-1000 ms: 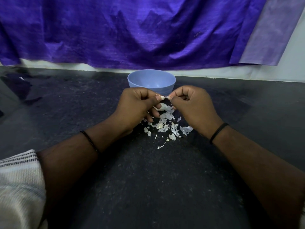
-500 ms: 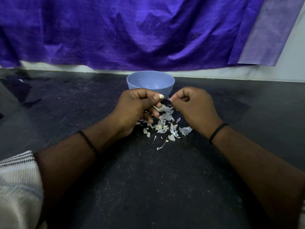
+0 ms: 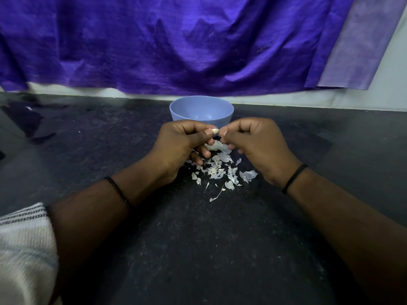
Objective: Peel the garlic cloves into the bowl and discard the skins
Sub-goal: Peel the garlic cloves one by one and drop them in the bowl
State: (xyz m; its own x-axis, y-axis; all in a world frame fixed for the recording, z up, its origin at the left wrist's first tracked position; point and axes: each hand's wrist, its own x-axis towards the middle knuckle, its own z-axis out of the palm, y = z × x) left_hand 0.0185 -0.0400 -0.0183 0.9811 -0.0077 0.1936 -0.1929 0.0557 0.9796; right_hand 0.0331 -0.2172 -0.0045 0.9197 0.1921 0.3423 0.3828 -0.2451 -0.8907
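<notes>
A small pale garlic clove point(image 3: 214, 130) sits between my thumbs, just in front of the blue bowl point(image 3: 176, 111). My left hand point(image 3: 182, 144) pinches the clove with thumb and curled fingers. My right hand point(image 3: 255, 144) has its fingers curled and its thumb tip at the clove's right end. Below both hands a scatter of white garlic skins point(image 3: 220, 170) lies on the dark counter point(image 3: 198, 238). The bowl's inside looks bare from here; its near bottom is hidden by my hands.
A purple cloth point(image 3: 176, 45) hangs on the wall behind the bowl. A striped white sleeve or towel point(image 3: 24, 245) shows at the lower left edge. The counter runs wide to both sides.
My hands have closed together again on the clove after drawing slightly apart. The skin pile looks the same.
</notes>
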